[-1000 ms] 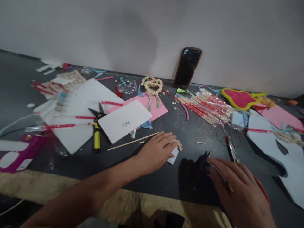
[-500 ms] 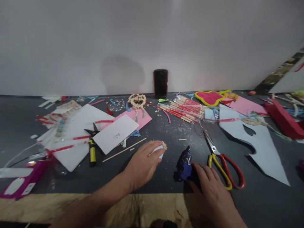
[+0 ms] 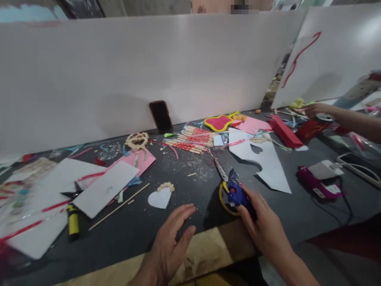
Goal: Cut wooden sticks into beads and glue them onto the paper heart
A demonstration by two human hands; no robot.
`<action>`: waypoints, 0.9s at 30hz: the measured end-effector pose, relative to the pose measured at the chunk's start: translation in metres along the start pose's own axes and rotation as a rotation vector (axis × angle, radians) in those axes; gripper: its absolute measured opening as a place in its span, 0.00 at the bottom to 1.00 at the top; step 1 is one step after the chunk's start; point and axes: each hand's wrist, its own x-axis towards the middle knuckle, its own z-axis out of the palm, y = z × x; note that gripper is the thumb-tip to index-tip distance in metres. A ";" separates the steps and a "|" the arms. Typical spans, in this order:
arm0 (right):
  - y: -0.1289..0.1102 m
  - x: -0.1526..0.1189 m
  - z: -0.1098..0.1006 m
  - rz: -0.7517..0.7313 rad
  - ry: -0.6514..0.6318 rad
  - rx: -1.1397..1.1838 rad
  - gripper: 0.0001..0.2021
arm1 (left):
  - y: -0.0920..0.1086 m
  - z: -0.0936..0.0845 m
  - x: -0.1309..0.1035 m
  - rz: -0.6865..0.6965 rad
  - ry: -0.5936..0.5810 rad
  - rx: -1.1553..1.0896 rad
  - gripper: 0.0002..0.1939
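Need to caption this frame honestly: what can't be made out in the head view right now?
Head view: the rear of the blue glue gun is hidden by the right hand.
Head view: the scissors have most of the red handle hidden behind the glue gun and that hand.
Head view: the white card has a marking too blurred to read.
Head view: a co-worker's arm is cut off by the right edge.
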 end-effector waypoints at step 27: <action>0.061 -0.019 -0.039 0.692 -0.201 1.264 0.25 | 0.016 0.011 -0.006 -0.146 0.066 0.117 0.12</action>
